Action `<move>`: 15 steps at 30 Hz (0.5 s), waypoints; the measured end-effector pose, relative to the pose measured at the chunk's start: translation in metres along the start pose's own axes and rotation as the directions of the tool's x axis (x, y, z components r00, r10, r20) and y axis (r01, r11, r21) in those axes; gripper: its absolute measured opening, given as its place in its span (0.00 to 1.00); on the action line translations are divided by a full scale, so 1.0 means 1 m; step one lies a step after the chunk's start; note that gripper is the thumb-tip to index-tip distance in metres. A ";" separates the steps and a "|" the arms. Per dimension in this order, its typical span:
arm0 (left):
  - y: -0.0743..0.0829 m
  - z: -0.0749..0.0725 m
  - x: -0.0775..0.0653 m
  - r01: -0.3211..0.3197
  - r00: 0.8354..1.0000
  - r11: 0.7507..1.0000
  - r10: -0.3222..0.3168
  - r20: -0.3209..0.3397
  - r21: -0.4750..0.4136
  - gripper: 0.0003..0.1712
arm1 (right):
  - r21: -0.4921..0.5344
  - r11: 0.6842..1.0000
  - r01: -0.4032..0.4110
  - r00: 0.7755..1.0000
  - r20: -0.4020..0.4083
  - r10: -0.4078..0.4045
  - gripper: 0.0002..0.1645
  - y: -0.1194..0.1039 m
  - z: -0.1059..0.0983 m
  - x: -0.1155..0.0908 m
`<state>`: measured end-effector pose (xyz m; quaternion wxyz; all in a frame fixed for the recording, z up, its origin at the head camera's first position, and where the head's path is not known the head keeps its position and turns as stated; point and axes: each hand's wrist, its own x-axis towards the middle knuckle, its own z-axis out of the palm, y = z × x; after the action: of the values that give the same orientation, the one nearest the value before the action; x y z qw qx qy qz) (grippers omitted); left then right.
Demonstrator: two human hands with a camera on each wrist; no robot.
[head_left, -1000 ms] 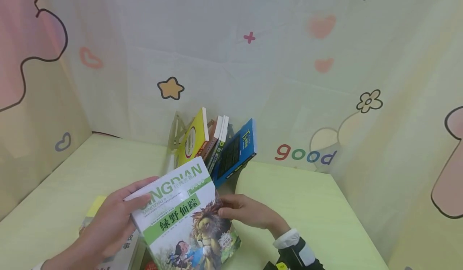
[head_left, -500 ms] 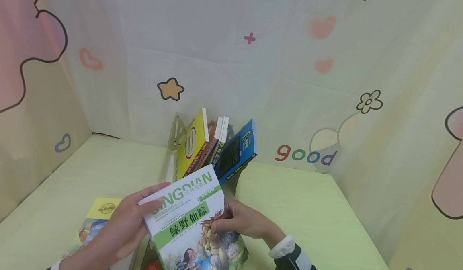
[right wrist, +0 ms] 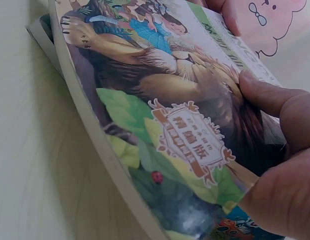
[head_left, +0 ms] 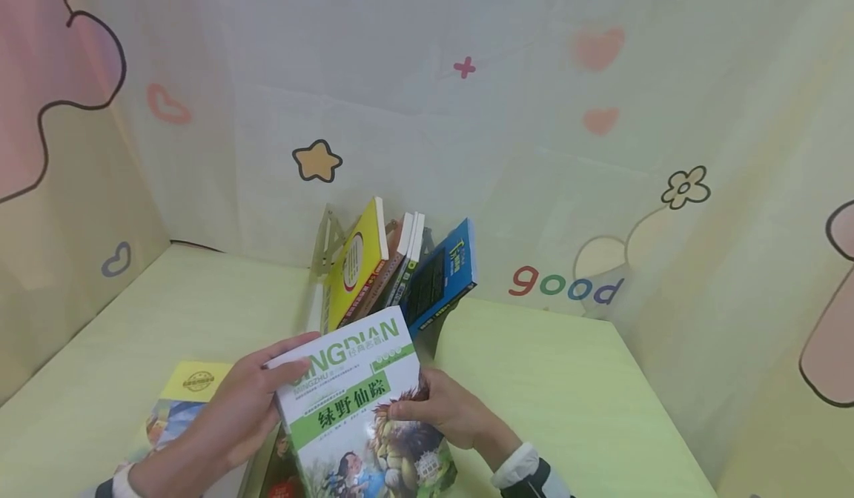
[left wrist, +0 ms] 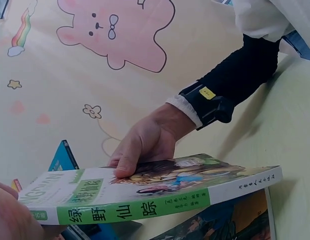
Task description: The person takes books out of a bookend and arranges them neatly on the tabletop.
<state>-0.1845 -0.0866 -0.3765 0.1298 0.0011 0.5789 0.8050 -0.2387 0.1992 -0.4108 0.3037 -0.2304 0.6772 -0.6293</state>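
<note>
Both hands hold a white and green book [head_left: 353,402] with a lion and a girl on its front, tilted with the cover facing up. My left hand [head_left: 247,402] grips the upper left corner, thumb on the cover. At the right edge my right hand [head_left: 460,409] pinches it, its thumb lying on the lion picture [right wrist: 195,75]. In the left wrist view the green spine [left wrist: 130,212] faces the camera. Below the held book shows part of a darker book [left wrist: 230,220]. Left of it lies a book with a yellow top [head_left: 193,379], partly behind the left forearm.
Farther back, a row of books leans in a pale book stand [head_left: 325,242]: a yellow book [head_left: 356,268], several thinner ones and a blue book [head_left: 443,276] slanting right. A pale yellow tabletop [head_left: 547,387] runs to a printed cloth backdrop [head_left: 534,142].
Over the past second the held book has moved slightly right and down, with both hands on it. More of the yellow-topped book shows at the left. The row of books stays put.
</note>
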 end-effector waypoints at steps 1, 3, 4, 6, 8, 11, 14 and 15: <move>-0.001 0.000 0.001 0.000 1.000 1.000 0.000 0.000 0.003 0.30 | 0.003 1.000 0.000 1.000 -0.004 0.000 0.32 0.001 0.000 0.000; -0.001 0.001 0.002 0.002 1.000 1.000 -0.002 -0.006 0.011 0.30 | 0.008 1.000 0.000 1.000 -0.012 0.000 0.32 0.002 0.000 -0.001; -0.001 0.001 0.002 0.005 1.000 1.000 -0.005 -0.011 0.018 0.29 | 0.004 1.000 -0.001 1.000 -0.017 0.001 0.32 0.002 0.000 -0.002; -0.001 0.001 0.003 0.010 1.000 1.000 -0.009 -0.022 0.028 0.29 | 0.006 1.000 -0.001 1.000 -0.021 0.001 0.32 0.002 0.000 -0.003; 0.000 0.002 0.003 0.013 1.000 0.999 -0.011 -0.028 0.041 0.29 | 0.004 1.000 0.001 0.999 -0.034 -0.001 0.33 0.001 0.001 -0.005; 0.002 0.002 0.004 0.012 1.000 0.998 -0.011 -0.028 0.060 0.29 | -0.001 1.000 0.000 0.999 -0.051 0.000 0.33 0.000 0.003 -0.007; 0.005 0.001 0.004 0.002 1.000 0.996 0.000 -0.020 0.093 0.29 | -0.004 1.000 0.008 0.998 -0.063 -0.008 0.33 -0.002 0.004 -0.010; 0.006 0.000 0.005 -0.003 1.000 0.994 0.005 -0.018 0.106 0.29 | -0.007 1.000 0.015 0.998 -0.064 -0.015 0.33 -0.002 0.004 -0.011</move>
<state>-0.1903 -0.0871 -0.3710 0.1227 0.0019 0.6222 0.7732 -0.2284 0.2038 -0.4074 0.2765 -0.2161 0.6868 -0.6365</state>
